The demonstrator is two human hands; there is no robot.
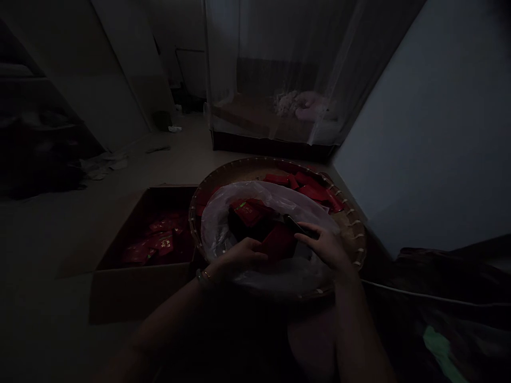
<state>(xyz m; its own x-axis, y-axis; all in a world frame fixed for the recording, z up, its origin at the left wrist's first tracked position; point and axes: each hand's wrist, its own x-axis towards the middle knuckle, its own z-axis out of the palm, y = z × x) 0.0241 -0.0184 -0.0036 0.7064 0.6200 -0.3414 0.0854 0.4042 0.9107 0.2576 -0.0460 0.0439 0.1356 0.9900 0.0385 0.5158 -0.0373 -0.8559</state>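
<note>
In the dim light, my left hand [244, 254] is closed on the near edge of a dark red packet [279, 242], over an open clear plastic bag [271, 276]. My right hand [325, 244] grips a slim dark tool [294, 223], whose kind the dark hides; its tip points left, above the packet. Another red packet with gold print [249, 211] lies in the bag's mouth, behind my left hand. The bag rests in a round, shallow bamboo tray [358, 236]. More red packets [311, 189] are heaped along the tray's far right side.
An open cardboard box [131, 292] with several red, gold-printed packets [159, 239] stands left of the tray. A white wall [431, 117] rises at the right. Behind is a netted bed [275, 127]. A pale cord [419, 295] runs across dark cloth or bags at the right.
</note>
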